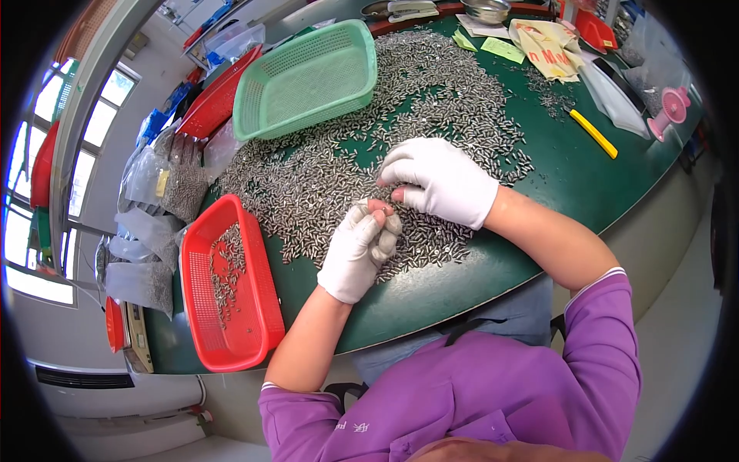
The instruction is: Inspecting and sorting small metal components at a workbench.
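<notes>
Both my hands wear white gloves with some bare fingertips, held close together over a wide spread of small silvery metal pins (431, 77). My left hand (356, 250) is closed, thumb and forefinger pressed together; anything between them is too small to make out. Just above and to its right, my right hand (445, 181) has its fingers curled in toward the thumb, its tips close to the left fingertips. Whether it pinches a piece is hidden. Left of my left forearm stands a red plastic basket (265, 304) with a scatter of the same pins in it.
A green mesh basket (315, 85) rests among the pins at the far left. Clear bags (181, 181) of parts line the left edge. On the right of the green table (462, 279) lie a yellow-handled tool (594, 135), a pink fan (673, 109) and a printed bag (548, 50).
</notes>
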`<action>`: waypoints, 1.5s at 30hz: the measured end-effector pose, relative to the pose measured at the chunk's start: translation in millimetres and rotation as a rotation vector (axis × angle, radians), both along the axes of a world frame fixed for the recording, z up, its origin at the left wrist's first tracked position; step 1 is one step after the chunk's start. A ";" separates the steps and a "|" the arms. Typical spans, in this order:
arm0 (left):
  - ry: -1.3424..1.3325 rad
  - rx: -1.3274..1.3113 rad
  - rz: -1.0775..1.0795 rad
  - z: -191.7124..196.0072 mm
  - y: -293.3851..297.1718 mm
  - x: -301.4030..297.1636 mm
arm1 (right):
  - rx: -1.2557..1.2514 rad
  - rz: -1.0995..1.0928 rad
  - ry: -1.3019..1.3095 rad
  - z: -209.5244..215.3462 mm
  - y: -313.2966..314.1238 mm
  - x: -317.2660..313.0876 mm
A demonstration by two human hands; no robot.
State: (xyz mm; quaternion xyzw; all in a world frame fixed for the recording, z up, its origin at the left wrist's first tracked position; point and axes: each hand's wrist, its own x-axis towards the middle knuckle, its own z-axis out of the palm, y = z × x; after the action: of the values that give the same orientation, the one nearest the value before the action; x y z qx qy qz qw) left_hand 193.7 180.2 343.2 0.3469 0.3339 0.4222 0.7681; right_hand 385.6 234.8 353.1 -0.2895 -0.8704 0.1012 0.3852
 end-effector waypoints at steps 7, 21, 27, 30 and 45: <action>-0.148 -0.098 -0.032 -4.1 3.2 -3.7 | -0.096 -0.093 -0.308 -15.0 6.1 1.3; -0.083 -0.001 -0.090 -0.9 3.3 -1.2 | 0.155 0.205 -0.005 13.4 -4.4 -5.1; -0.098 -0.048 -0.039 -1.7 0.4 0.4 | 0.096 0.016 -0.011 -6.1 4.9 -0.9; -0.079 -0.100 0.000 -0.9 0.3 -0.4 | 0.056 -0.087 -0.167 -10.5 2.6 2.5; -0.173 -0.132 0.002 -0.3 2.0 2.4 | -0.394 0.115 0.162 3.0 -7.1 -2.8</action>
State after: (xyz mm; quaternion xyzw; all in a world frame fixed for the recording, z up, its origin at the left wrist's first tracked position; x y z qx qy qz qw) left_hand 196.2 182.2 342.9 0.2573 0.2938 0.4285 0.8148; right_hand 382.8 227.7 356.1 -0.3000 -0.8150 0.3139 0.3836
